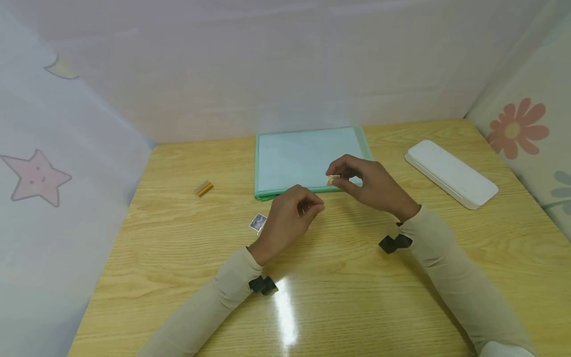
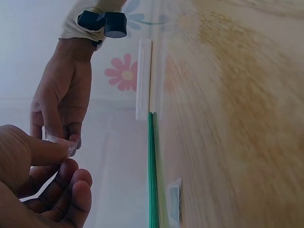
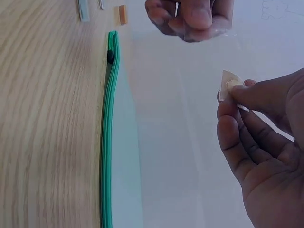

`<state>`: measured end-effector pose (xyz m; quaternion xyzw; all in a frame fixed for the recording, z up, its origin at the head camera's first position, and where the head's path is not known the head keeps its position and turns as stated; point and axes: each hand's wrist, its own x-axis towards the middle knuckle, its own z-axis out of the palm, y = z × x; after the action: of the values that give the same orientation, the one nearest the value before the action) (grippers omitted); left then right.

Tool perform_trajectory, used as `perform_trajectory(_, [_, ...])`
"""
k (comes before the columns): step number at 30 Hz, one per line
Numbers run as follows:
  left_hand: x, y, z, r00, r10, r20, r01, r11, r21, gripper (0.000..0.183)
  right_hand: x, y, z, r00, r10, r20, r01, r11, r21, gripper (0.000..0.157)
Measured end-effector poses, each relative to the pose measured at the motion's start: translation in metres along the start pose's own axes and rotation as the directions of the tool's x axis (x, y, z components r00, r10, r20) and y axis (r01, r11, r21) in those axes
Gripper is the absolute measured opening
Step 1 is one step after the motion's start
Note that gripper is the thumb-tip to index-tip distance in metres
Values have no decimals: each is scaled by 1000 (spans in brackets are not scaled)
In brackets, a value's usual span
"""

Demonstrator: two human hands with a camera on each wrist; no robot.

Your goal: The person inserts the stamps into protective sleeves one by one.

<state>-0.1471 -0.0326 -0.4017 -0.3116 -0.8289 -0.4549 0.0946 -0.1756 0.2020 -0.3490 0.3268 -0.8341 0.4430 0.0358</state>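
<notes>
My left hand (image 1: 287, 223) pinches a small piece of clear plastic film (image 2: 64, 143) between thumb and fingertips; the film is barely visible in the head view. To its right, my right hand (image 1: 372, 183) holds a small cream-and-tan stamp-like paper (image 1: 332, 179) between thumb and index finger, above the front edge of a pale green folder (image 1: 308, 153). That paper also shows in the right wrist view, tilted, with the thumb (image 3: 266, 95) over part of it. A small dark stamp with a white border (image 1: 257, 222) lies on the table, partly hidden behind my left hand.
A small orange-and-brown striped piece (image 1: 203, 188) lies on the wooden table (image 1: 178, 287) at the left. At the right is a long white case (image 1: 450, 173). Pale curtains with printed shapes surround the table at the back and sides.
</notes>
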Motion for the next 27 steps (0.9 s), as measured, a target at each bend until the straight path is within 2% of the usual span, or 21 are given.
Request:
perform_trajectory(2, [0, -1, -1, 1000, -1, -6, 1, 1000, -1, 5, 0, -15, 0, 1000, -1, -10, 1, 1000, 17, 14])
perform_trajectory(8, [2, -3, -3, 1000, -4, -30, 3, 1000, -16, 6, 0, -26, 3, 999, 30, -13, -28, 990, 136, 21])
perform_trajectory(13, [2, -2, -4, 999, -34, -42, 33, 999, -16, 6, 0, -30, 7, 999, 30, -19, -26, 983, 180, 21])
perform_trajectory(20, [3, -2, -4, 996, -71, -46, 72, 997, 21, 10, 0, -18, 15, 1000, 4, -18, -1, 982, 187, 15])
perform_trajectory(27, [2, -2, -3, 996, -77, -45, 80, 995, 64, 12, 0, -5, 20, 999, -46, -11, 47, 993, 111, 14])
